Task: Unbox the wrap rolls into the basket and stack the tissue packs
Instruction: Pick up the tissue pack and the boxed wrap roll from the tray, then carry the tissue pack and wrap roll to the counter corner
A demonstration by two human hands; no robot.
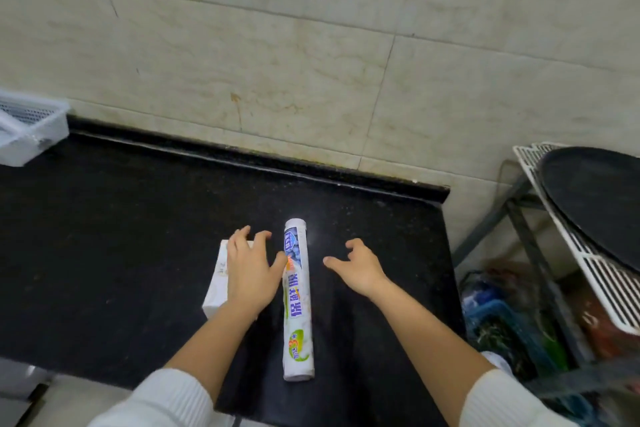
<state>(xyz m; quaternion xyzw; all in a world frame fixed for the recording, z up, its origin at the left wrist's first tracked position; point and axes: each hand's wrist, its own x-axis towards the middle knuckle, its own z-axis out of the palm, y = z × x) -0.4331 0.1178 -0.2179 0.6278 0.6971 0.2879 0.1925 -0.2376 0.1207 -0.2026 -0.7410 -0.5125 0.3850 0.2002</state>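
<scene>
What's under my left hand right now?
A white tissue pack lies on the black counter under your left hand. The hand covers the pack's right part, so its full shape cannot be seen.

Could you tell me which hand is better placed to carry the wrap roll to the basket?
Left: its thumb already touches the roll, and the basket lies on its side.

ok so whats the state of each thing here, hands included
wrap roll: out of any box, lying flat on the black counter, not in the basket
tissue pack: flat on the counter, partly under the left hand, nothing stacked on it
white basket: at the counter's far left, contents unclear
left hand: open, over the tissue pack, thumb at the roll
right hand: open, empty, beside the roll
</scene>
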